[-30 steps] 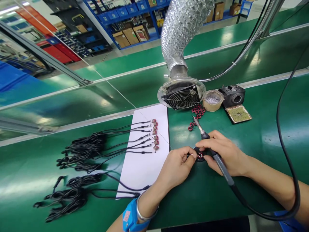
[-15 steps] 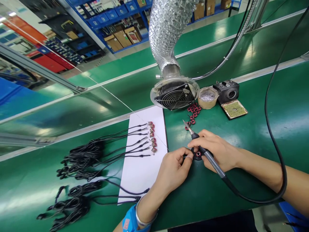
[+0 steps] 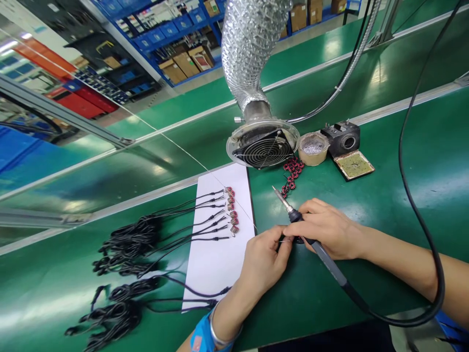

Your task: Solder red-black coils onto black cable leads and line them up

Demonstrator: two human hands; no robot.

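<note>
My right hand (image 3: 326, 232) is closed around a soldering iron (image 3: 329, 264); its metal tip points up and left above the green bench. Pinched in my left hand (image 3: 262, 256) is thin solder wire (image 3: 284, 240), whose strand runs down from the upper left. The fingertips of both hands meet or nearly meet. Beneath them shows a bit of a dark round piece (image 3: 299, 240), mostly covered by my right hand and the iron. A heap of red-and-black ring coils (image 3: 293, 168) lies beyond my hands.
White paper (image 3: 216, 269) on the left bears a row of coils (image 3: 233, 214) and the ends of black cables (image 3: 132, 239). A fan hood (image 3: 266, 149) on a foil duct hangs over the bench. Behind stand a round tub (image 3: 313, 149) and an iron holder with sponge (image 3: 353, 166).
My right hand has shifted slightly left with the soldering iron. The red-wound ring coil that showed between my hands is now covered. The view has also shifted a little.
</note>
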